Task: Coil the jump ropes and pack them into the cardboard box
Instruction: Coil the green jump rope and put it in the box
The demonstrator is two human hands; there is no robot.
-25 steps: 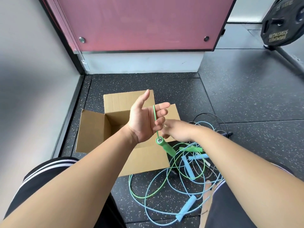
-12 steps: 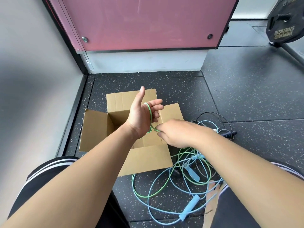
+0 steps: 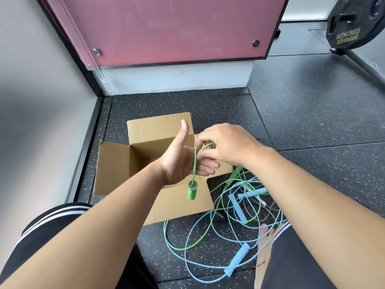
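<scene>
Pinching the green jump rope (image 3: 195, 162), the right hand (image 3: 227, 146) has risen over the left hand (image 3: 179, 162)'s straight, unclenched fingers (image 3: 208, 164), laying a first coil, while the green handle (image 3: 192, 191) dangles above the cardboard box (image 3: 112, 167)'s near flap.

place: gym | evidence: speckled rubber floor (image 3: 312, 113); weight plate (image 3: 354, 24); jump ropes (image 3: 229, 230)
</scene>
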